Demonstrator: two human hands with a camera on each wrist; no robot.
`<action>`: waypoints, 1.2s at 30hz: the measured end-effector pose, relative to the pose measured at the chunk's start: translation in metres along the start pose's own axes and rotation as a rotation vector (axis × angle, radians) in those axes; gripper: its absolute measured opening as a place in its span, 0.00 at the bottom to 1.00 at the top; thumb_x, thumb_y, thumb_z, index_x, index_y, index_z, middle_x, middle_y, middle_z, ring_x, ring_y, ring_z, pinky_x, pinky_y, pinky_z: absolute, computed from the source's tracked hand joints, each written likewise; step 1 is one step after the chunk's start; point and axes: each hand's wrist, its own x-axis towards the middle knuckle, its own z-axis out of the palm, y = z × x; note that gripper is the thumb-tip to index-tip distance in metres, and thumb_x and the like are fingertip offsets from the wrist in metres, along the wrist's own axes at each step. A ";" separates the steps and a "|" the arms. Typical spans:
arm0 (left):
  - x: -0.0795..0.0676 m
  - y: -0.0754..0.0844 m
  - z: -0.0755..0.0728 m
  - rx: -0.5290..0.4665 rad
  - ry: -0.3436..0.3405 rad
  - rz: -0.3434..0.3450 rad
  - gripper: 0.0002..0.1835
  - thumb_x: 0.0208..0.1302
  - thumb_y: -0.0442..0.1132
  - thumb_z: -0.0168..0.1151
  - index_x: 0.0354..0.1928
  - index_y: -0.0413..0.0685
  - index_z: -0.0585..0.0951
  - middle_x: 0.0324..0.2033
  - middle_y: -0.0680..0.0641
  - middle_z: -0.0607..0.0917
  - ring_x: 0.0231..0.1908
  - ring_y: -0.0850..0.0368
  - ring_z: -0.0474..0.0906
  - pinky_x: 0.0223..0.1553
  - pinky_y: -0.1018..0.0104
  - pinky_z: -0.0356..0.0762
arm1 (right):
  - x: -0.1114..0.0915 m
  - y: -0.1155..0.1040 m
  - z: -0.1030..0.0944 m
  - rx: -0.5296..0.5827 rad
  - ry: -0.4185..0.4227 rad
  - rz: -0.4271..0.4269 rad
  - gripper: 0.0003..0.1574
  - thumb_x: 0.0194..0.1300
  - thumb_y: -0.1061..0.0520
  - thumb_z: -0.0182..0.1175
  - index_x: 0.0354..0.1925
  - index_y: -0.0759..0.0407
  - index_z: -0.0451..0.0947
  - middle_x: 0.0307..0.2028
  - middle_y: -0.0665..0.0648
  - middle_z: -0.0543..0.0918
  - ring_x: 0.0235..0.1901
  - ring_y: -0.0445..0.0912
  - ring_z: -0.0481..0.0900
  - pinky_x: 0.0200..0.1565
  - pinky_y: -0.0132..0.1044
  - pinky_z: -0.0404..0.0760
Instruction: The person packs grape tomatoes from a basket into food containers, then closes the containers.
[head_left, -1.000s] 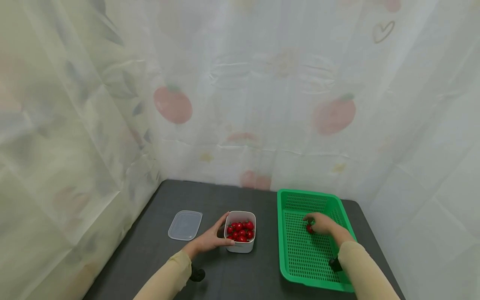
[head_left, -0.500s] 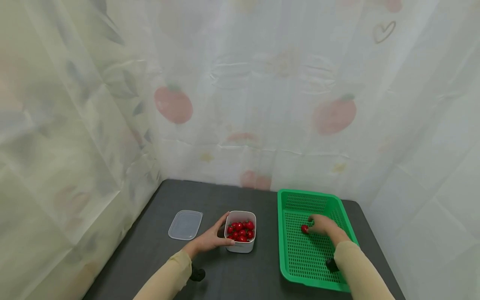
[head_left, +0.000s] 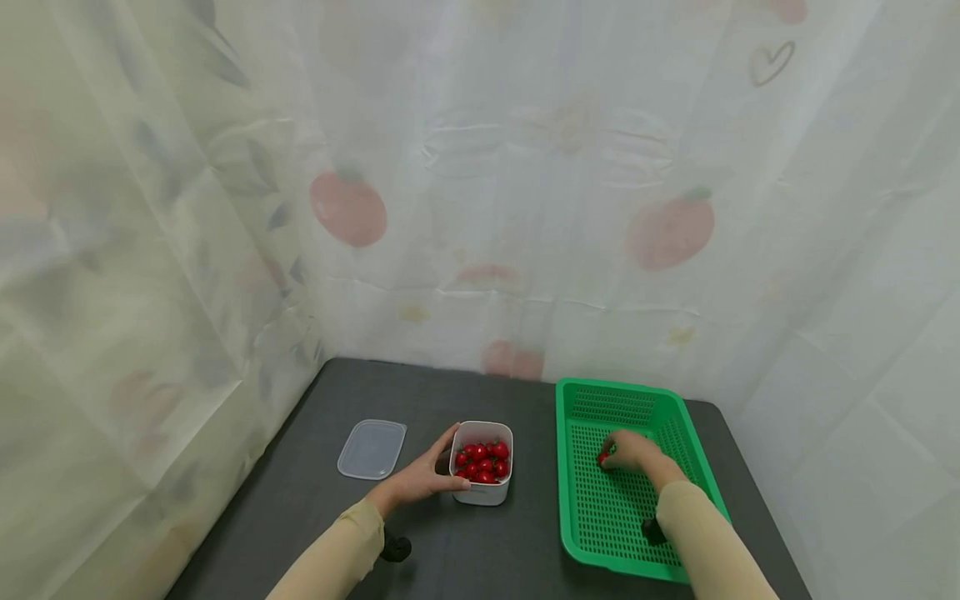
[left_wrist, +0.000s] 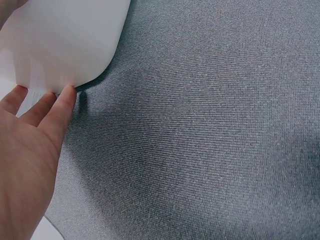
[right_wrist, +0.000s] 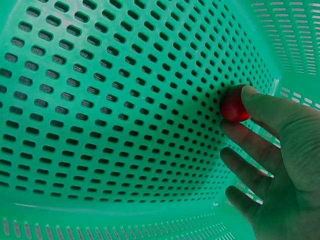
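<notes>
In the head view a white plastic container [head_left: 482, 495] stands on the table, part filled with red cherry tomatoes [head_left: 484, 467]. My left hand [head_left: 422, 482] holds it from the left, thumb along the front and fingers reaching round the back corner. The left wrist view shows fingertips of that hand [left_wrist: 37, 135] against the white wall of the container [left_wrist: 60, 45]. Inside the green basket, my right hand [head_left: 637, 454] pinches a single cherry tomato [right_wrist: 234, 104] between thumb and index finger, close over the perforated floor. The other fingers of the right hand [right_wrist: 280, 155] are spread below it.
A translucent lid [head_left: 371, 450] lies flat on the dark table [head_left: 450, 554], left of the container. The green basket [head_left: 566, 500] takes up the table's right side, its raised rim all round. Printed curtains [head_left: 487, 208] hang behind and at both sides.
In the basket the tomato has shifted a little to the left. My right hand has followed it and now pinches it. The left hand and the container have stayed in place.
</notes>
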 end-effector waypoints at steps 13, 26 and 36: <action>-0.001 0.002 0.000 -0.012 -0.016 0.024 0.58 0.66 0.46 0.72 0.83 0.60 0.38 0.79 0.38 0.50 0.75 0.35 0.55 0.67 0.38 0.63 | 0.000 -0.002 0.002 0.012 -0.016 -0.044 0.14 0.64 0.65 0.69 0.49 0.57 0.85 0.43 0.57 0.84 0.42 0.53 0.81 0.44 0.55 0.80; 0.001 -0.003 -0.001 -0.019 -0.013 0.025 0.58 0.65 0.47 0.72 0.83 0.61 0.38 0.79 0.40 0.50 0.75 0.36 0.55 0.67 0.37 0.62 | -0.007 -0.010 -0.018 0.041 0.028 -0.131 0.14 0.69 0.68 0.62 0.50 0.57 0.81 0.44 0.56 0.82 0.43 0.53 0.81 0.42 0.53 0.79; 0.002 -0.005 -0.001 -0.015 -0.018 0.017 0.59 0.65 0.47 0.73 0.83 0.56 0.38 0.80 0.41 0.50 0.76 0.37 0.54 0.67 0.36 0.61 | -0.010 -0.018 -0.038 0.044 0.060 -0.194 0.16 0.71 0.66 0.62 0.54 0.55 0.80 0.48 0.57 0.84 0.50 0.58 0.81 0.47 0.55 0.80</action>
